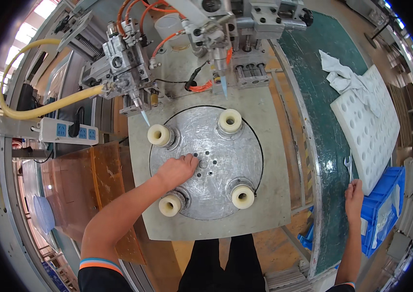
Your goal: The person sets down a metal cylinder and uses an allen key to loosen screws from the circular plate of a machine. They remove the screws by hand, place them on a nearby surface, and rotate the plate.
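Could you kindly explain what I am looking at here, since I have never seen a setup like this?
Certainly. The single picture comes from a fisheye camera on a person's head, looking down, so straight edges bend. The bare hands are the wearer's own. Ahead is a machine with a round metal disc; four cream flanged bushings sit around it, and two pale blue tapered nozzles point down from above. The left hand is over the disc, near its central holes; whether it holds anything is hidden. The right hand is at the lower end of a wrench, though its grip is unclear. Beside that lies a white perforated tray with a white cloth on it.
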Tool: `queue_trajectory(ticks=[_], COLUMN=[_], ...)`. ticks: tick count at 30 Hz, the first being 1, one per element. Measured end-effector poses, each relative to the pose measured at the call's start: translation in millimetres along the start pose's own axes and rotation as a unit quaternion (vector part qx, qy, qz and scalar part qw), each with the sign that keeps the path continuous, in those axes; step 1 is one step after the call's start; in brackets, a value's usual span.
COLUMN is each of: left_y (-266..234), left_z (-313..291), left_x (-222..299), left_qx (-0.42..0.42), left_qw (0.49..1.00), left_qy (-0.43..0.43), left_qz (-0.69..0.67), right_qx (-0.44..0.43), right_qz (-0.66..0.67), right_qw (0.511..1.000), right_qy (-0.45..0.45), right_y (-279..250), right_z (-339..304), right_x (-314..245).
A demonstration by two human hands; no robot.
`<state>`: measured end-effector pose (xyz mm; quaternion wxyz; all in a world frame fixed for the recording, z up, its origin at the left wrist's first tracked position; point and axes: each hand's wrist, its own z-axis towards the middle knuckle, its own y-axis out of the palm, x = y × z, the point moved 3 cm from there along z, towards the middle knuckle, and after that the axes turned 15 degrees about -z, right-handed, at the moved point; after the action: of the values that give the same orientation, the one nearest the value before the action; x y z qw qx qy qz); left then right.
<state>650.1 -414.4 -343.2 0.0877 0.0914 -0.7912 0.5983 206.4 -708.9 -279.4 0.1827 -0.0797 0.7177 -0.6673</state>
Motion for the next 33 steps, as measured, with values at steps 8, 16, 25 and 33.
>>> queue_trajectory(ticks=[8,16,25,33], left_y=[9.8,10.3,18.0,23.7], left_z=[1.3,-27.3,-35.7,-37.9], left_x=[-5.4,-23.0,-17.1,-16.1], left_qx=[0.021,0.137,0.204,0.246], left_qw=[0.998,0.874,0.844,0.836], left_qy=[-0.049,-0.202,-0.221,-0.197], left_qz=[-0.036,-0.421,-0.445,-0.448], right_qx=[-0.043,-0.088,-0.15,-0.151], right_qz=[0.131,0.155,0.089,0.062], right_qw=[0.973,0.855,0.855,0.846], right_qy=[-0.186,-0.487,-0.488,-0.507], right_y=[-54.6,-1.4,36.7,38.1], right_z=[-46.1,-48.4,-58.5,-59.8], right_x=[-183.2,-340.1,-376.7,-390.8])
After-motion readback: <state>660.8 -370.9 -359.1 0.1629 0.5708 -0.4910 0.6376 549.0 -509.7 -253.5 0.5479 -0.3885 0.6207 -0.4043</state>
